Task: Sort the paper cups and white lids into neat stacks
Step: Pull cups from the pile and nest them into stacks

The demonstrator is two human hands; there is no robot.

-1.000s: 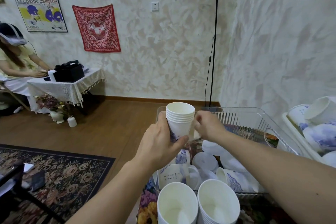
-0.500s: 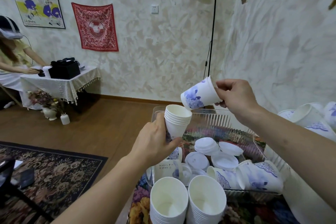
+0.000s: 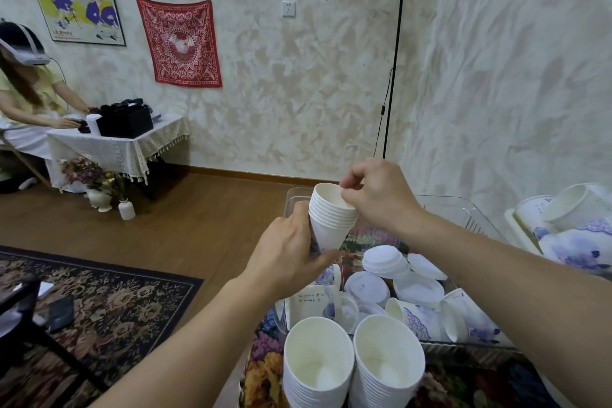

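A short stack of nested paper cups [image 3: 331,220] is being gripped around its lower half by the left hand [image 3: 288,262], fingers and thumb curled round it, and is being held tilted above a clear plastic bin [image 3: 463,205]. The rim of the top cup is being pinched by the right hand [image 3: 381,195], whose fingers are bent over the stack's far edge. Below both hands, inside the bin, white lids [image 3: 385,260] are lying in a loose pile, with blue-patterned loose cups [image 3: 417,318] lying on their sides just nearer than them. Nearest the person, under the left forearm, two tall cup stacks [image 3: 354,364] are standing side by side, touching, on a floral cloth [image 3: 265,378].
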